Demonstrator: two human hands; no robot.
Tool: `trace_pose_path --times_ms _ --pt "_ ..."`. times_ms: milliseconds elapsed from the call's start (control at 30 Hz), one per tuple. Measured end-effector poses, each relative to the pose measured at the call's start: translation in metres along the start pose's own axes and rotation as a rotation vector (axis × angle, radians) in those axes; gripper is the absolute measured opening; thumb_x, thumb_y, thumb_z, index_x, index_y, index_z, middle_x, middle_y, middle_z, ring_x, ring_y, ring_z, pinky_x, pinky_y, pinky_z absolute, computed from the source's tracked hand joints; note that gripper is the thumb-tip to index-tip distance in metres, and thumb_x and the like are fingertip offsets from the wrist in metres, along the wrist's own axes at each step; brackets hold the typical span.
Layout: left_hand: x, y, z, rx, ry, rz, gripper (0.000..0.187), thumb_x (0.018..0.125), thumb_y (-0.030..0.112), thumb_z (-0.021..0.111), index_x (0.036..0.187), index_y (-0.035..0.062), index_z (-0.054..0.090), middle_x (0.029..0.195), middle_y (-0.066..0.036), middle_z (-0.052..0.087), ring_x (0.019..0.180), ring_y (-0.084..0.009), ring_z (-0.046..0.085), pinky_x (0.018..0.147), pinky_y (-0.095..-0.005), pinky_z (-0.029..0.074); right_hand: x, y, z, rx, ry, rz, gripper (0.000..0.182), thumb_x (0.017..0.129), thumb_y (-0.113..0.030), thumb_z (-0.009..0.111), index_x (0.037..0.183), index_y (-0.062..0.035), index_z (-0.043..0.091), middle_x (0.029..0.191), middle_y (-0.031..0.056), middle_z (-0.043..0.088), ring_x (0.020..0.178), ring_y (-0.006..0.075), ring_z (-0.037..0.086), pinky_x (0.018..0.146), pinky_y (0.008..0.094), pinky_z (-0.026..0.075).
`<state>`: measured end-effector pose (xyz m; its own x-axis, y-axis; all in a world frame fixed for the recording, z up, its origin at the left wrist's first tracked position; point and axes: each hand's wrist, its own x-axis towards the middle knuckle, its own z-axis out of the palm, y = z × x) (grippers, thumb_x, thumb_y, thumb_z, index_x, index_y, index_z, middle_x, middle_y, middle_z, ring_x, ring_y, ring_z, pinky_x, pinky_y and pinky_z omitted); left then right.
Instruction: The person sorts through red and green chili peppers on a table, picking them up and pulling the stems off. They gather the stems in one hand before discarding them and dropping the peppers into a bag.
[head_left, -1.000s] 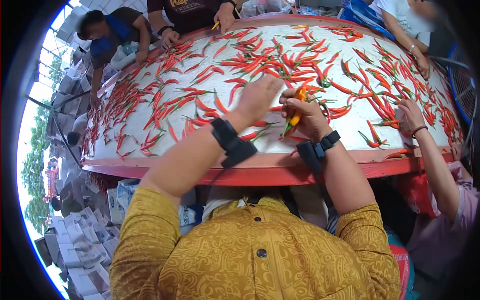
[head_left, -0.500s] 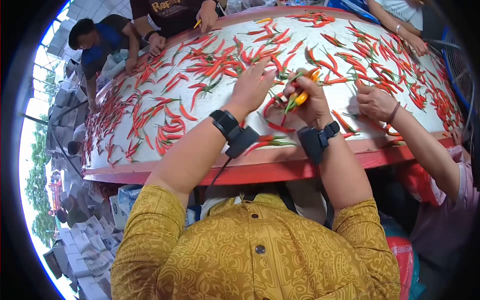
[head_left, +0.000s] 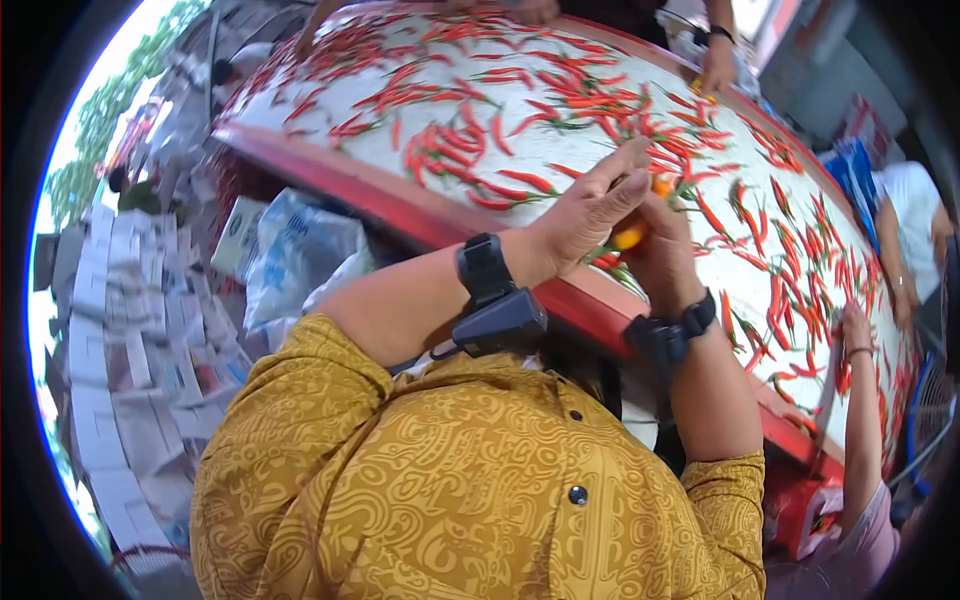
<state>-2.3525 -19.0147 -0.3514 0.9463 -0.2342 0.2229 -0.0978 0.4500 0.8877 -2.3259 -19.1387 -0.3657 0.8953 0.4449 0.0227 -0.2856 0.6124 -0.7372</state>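
Observation:
My right hand [head_left: 666,255] is closed around a small bunch of orange-yellow chili peppers [head_left: 628,238], partly hidden behind its fingers. My left hand [head_left: 585,222] is against it or just in front, its fingers stretched out and its thumb by the peppers. Whether the two hands touch is hard to tell. Both are above the near edge of a white-topped table [head_left: 345,165] with a red rim. Loose red chili peppers [head_left: 445,148] with green stems lie scattered over it, several close beyond my fingertips.
At the right, another person's hand [head_left: 856,330] reaches onto the table among chilies. Across it, a hand with a dark wristband [head_left: 716,75] is at the far rim. A plastic bag [head_left: 305,250] sits left of the table, beside stacked papers [head_left: 180,380]. A red bag [head_left: 800,510] is lower right.
My view has swung left, so the table appears tilted and shifted right. My left hand has come in close to my right hand, which still holds the orange-yellow peppers.

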Motion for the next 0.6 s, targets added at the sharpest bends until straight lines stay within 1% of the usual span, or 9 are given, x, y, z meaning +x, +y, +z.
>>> trace_pose_path --times_ms 33,133,167,300,367,433,500,567,600 --pt "-0.008 0.004 -0.003 0.09 0.137 0.073 0.072 0.09 0.043 0.056 0.143 0.006 0.025 0.135 -0.011 0.042 0.12 -0.0193 0.045 0.099 -0.0301 0.038 0.002 0.012 0.025 -0.011 0.062 -0.05 0.014 0.082 -0.01 0.062 0.094 -0.0042 0.058 0.079 0.0039 0.061 0.065 0.0143 0.06 0.059 0.0263 0.049" --pt "-0.036 0.033 -0.017 -0.242 0.337 0.147 0.05 0.094 0.037 0.053 0.132 0.0068 0.042 0.113 -0.005 0.055 0.099 -0.013 0.055 0.085 -0.0269 0.047 0.012 0.026 0.082 -0.123 0.01 0.05 0.011 0.084 -0.01 0.06 0.092 -0.0029 0.058 0.08 0.0038 0.061 0.067 0.0129 0.06 0.059 0.0254 0.048" --pt "-0.048 0.038 -0.021 -0.234 0.458 0.161 0.049 0.093 0.039 0.052 0.13 0.0082 0.044 0.112 -0.004 0.056 0.099 -0.012 0.055 0.085 -0.0271 0.047 0.014 0.04 0.095 -0.135 -0.006 0.049 0.011 0.084 -0.01 0.06 0.092 -0.0026 0.057 0.079 0.0038 0.061 0.068 0.0123 0.059 0.06 0.025 0.047" --pt "-0.092 0.044 -0.061 -0.392 0.586 0.187 0.043 0.095 0.044 0.046 0.118 0.0078 0.053 0.105 -0.004 0.061 0.093 -0.0141 0.059 0.082 -0.029 0.048 0.017 0.095 0.135 -0.217 -0.049 -0.023 0.025 0.083 -0.008 0.059 0.104 0.0021 0.051 0.095 0.0092 0.06 0.083 0.0133 0.058 0.073 0.0259 0.048" --pt "-0.113 0.056 -0.067 -0.451 0.732 0.213 0.039 0.096 0.042 0.045 0.112 0.0077 0.056 0.102 -0.004 0.062 0.092 -0.016 0.06 0.082 -0.0304 0.049 0.026 0.121 0.147 -0.184 -0.115 -0.019 0.033 0.082 -0.01 0.06 0.109 0.0046 0.05 0.103 0.0128 0.058 0.091 0.016 0.057 0.079 0.0279 0.047" --pt "-0.134 0.06 -0.07 -0.497 0.82 0.239 0.035 0.097 0.039 0.045 0.111 0.0086 0.057 0.101 -0.004 0.062 0.091 -0.0162 0.06 0.082 -0.0305 0.049 0.03 0.145 0.155 -0.408 -0.121 -0.126 0.043 0.08 -0.012 0.061 0.117 0.0062 0.048 0.109 0.0147 0.056 0.096 0.0197 0.056 0.083 0.0299 0.046" --pt "-0.154 0.058 -0.078 -0.469 0.947 0.286 0.032 0.097 0.036 0.045 0.11 0.0091 0.057 0.1 -0.004 0.062 0.09 -0.0162 0.06 0.081 -0.0299 0.048 0.03 0.168 0.162 -0.512 -0.188 -0.134 0.051 0.08 -0.018 0.061 0.121 0.0078 0.046 0.107 0.0171 0.059 0.097 0.0235 0.057 0.085 0.0318 0.046" --pt "-0.172 0.051 -0.092 -0.418 1.035 0.317 0.028 0.096 0.034 0.048 0.108 0.0101 0.057 0.098 -0.004 0.062 0.089 -0.0159 0.06 0.079 -0.0297 0.049 0.027 0.185 0.17 -1.026 -0.194 -0.237 0.052 0.082 -0.023 0.059 0.121 0.0084 0.046 0.102 0.0199 0.061 0.094 0.0256 0.06 0.085 0.0325 0.046" --pt "-0.18 0.054 -0.091 -0.412 1.087 0.299 0.027 0.096 0.033 0.049 0.107 0.0104 0.057 0.098 -0.004 0.062 0.089 -0.0161 0.061 0.077 -0.0299 0.05 0.024 0.194 0.181 -0.86 -0.175 -0.109 0.047 0.085 -0.029 0.056 0.112 0.0094 0.053 0.096 0.0217 0.063 0.09 0.0271 0.062 0.082 0.0343 0.046"
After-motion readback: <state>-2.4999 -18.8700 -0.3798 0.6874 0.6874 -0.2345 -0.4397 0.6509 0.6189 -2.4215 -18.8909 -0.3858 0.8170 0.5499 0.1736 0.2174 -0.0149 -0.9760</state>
